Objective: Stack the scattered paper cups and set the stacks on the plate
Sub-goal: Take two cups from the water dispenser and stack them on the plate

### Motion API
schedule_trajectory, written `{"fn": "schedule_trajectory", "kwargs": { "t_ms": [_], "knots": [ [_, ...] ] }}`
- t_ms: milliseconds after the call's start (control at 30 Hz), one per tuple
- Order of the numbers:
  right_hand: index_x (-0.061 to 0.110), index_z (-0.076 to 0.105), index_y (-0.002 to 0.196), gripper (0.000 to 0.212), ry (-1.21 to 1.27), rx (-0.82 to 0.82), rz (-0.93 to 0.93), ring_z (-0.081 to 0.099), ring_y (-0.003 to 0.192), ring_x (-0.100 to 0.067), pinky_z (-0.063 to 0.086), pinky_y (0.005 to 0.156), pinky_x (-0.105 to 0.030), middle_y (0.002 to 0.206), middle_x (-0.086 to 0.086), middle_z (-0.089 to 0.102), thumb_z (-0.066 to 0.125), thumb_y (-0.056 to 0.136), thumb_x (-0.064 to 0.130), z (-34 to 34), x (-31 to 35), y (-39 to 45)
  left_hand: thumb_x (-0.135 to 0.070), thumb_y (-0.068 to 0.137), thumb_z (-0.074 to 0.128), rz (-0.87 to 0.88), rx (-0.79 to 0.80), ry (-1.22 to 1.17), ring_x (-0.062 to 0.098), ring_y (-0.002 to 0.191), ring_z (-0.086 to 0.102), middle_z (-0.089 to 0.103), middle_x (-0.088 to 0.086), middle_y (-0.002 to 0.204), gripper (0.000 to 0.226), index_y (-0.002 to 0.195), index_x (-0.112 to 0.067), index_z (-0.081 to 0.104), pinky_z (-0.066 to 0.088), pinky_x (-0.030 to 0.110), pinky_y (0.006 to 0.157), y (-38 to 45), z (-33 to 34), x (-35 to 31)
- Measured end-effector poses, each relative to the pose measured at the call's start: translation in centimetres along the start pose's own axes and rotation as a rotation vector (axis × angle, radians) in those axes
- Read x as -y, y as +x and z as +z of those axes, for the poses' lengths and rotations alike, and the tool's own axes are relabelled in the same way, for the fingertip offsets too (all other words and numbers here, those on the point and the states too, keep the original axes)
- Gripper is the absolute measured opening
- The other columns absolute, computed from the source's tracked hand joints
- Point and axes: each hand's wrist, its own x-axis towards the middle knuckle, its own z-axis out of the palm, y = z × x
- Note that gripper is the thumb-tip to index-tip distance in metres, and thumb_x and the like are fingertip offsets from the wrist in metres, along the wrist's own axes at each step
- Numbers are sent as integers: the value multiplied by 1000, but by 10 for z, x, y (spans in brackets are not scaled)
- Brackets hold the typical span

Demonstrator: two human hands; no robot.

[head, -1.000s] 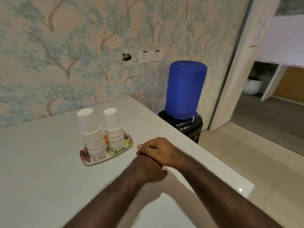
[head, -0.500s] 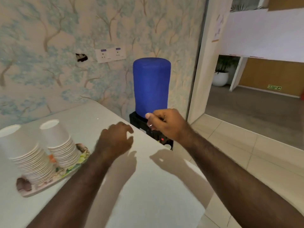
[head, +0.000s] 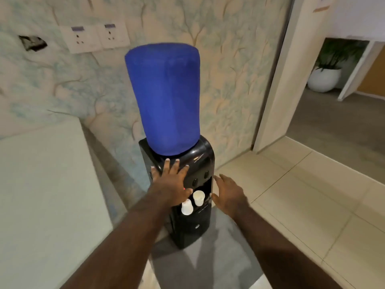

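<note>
Two white paper cups stand in the recess of a black water dispenser [head: 200, 163]. One cup [head: 198, 197] is upright; the other cup [head: 186, 207], just left and lower, looks upside down. My left hand [head: 171, 180] lies flat with spread fingers on the dispenser's top front, partly above the cups. Just right of the dispenser's front my right hand [head: 227, 193] hangs with fingers extended, holding nothing and a little right of the upright cup. The plate and its cup stacks are out of view.
A blue-covered water bottle [head: 164, 97] sits on the dispenser. The white table [head: 41, 195] fills the left side, with a narrow gap to the dispenser. Wall sockets [head: 93, 37] are behind. At right are tiled floor [head: 302, 195], a doorway and a potted plant [head: 329, 67].
My view swung right, from the table with the plate of stacked cups to the dispenser. My hands unclasped, left the table and reached out; the left now presses on the dispenser's top.
</note>
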Motion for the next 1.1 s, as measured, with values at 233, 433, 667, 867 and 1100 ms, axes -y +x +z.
{"fn": "schedule_trajectory", "kwargs": {
  "t_ms": [233, 433, 667, 867, 1100],
  "knots": [
    [29, -3, 154, 87, -154, 226, 25, 3, 149, -33, 18, 117, -56, 163, -5, -2, 54, 91, 49, 83, -71, 36, -63, 81, 50, -126, 222, 36, 30, 145, -15, -9, 3, 161, 89, 151, -33, 4, -1, 68, 109, 66, 130, -43],
    [27, -1, 154, 88, -160, 274, -8, 6, 149, -36, 22, 116, -56, 163, -7, 0, 55, 89, 51, 157, -106, 74, -66, 78, 49, -218, 332, 19, 30, 146, -12, -11, 2, 161, 92, 151, -32, 6, 0, 65, 108, 93, 244, -37],
    [29, -2, 153, 88, -186, 326, -48, 15, 147, -35, 32, 110, -51, 163, -8, 8, 53, 88, 54, 247, -117, 125, -63, 80, 49, -243, 349, -43, 27, 145, -15, -16, 2, 160, 93, 152, -29, 1, 3, 62, 112, 135, 326, -17],
    [36, -1, 153, 83, -69, 395, -3, 40, 133, -30, 44, 97, -44, 148, -11, 41, 52, 90, 48, 301, -118, 168, -49, 85, 54, -288, 238, -140, 28, 146, 4, -1, 1, 160, 88, 153, -28, 2, 21, 51, 114, 175, 370, 3],
    [30, 26, 150, 61, -21, 376, -7, 52, 124, -27, 48, 92, -41, 138, -8, 51, 48, 94, 41, 346, -110, 196, -21, 87, 51, -272, 158, -187, 28, 120, 44, 24, 4, 152, 71, 150, -34, 19, 45, 37, 96, 205, 407, 19]
  ]
}}
